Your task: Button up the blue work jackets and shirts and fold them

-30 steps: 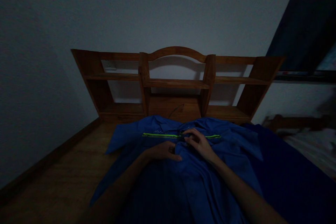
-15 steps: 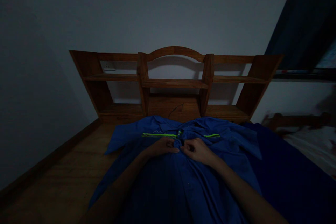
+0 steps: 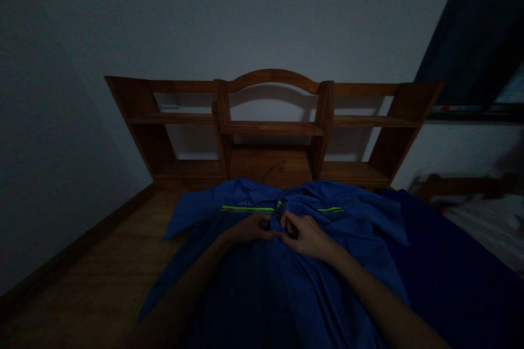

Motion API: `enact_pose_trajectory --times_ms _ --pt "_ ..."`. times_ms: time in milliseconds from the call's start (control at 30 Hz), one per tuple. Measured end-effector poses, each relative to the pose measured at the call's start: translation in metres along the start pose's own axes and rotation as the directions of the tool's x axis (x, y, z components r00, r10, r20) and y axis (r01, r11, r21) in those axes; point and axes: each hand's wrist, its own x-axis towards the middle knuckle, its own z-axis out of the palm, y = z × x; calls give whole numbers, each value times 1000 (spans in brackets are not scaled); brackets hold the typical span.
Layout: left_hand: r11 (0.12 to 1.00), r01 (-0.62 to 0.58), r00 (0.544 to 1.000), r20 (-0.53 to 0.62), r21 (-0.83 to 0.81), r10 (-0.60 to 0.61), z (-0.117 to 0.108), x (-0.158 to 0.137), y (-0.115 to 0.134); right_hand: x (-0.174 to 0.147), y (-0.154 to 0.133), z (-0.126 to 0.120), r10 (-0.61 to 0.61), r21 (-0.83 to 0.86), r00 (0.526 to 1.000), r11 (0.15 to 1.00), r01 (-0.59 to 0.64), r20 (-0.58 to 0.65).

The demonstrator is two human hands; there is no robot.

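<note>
A blue garment, which looks like a short-sleeved work shirt or coverall with yellow-green stripes across the chest, lies spread out with its collar away from me. At its front opening, just below the stripes, my left hand pinches the cloth from the left. My right hand pinches the same spot from the right, thumb and index finger curled together. The fingertips of both hands nearly meet over a bunched bit of fabric. Any button or fastener between them is too small and dark to make out.
A wooden shelf headboard stands against the wall behind the garment, with a thin cord on it. Wooden boards lie to the left. Dark blue cloth covers the right side. The room is dim.
My right thumb and fingers have shifted slightly left over the front opening, closer to my left fingertips. Both hands keep hold of the cloth; the garment lies almost the same.
</note>
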Motion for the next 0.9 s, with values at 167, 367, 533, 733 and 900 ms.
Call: enact_pose_trajectory --times_ms 167,367,533,733,900 --pt "998 -16 1000 -24 60 17 1 2 -3 0 -4 -1 -60 -30 998 998 60 4" --pt "990 -96 995 14 104 95 1 0 2 1 0 2 -58 -136 997 989 65 56" --pt "982 -129 992 9 138 129 0 1 0 -1 1 6 47 -183 998 982 -38 44" --pt "978 -107 994 -14 179 112 -1 1 0 1 8 7 133 35 983 990 -139 130" --pt "974 -129 991 -4 184 132 0 0 4 3 19 13 115 188 984 972 -140 139"
